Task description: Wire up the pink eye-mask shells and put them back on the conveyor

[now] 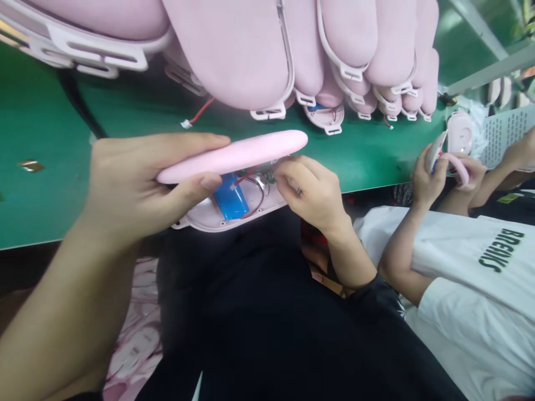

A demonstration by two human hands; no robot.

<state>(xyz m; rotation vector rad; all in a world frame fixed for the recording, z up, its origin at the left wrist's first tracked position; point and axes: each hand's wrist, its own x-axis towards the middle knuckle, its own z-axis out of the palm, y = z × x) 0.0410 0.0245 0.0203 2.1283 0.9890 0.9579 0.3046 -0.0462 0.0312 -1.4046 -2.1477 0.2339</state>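
Observation:
My left hand (125, 181) is closed around one end of a pink rounded shell cover (242, 153), its thumb on the near edge and its fingers over the top. Tilted up, the cover stands over an open pink casing (204, 218) at the table's edge. Inside the casing lies a blue battery pack (231, 199), with red and black wires running right. My right hand (315, 189) is at the casing's right end, thumb and fingers pinched beside the wires and a partly hidden circuit board. What sits between those fingertips is hidden.
Stacked pink casings (242, 50) line the far side of the green table (33, 206). A white connector (186, 123) on a red wire sticks out beneath them. A black cable (77, 103) lies at left. To the right, a co-worker's hands (430, 178) hold pink parts. More pink parts (140, 340) lie below.

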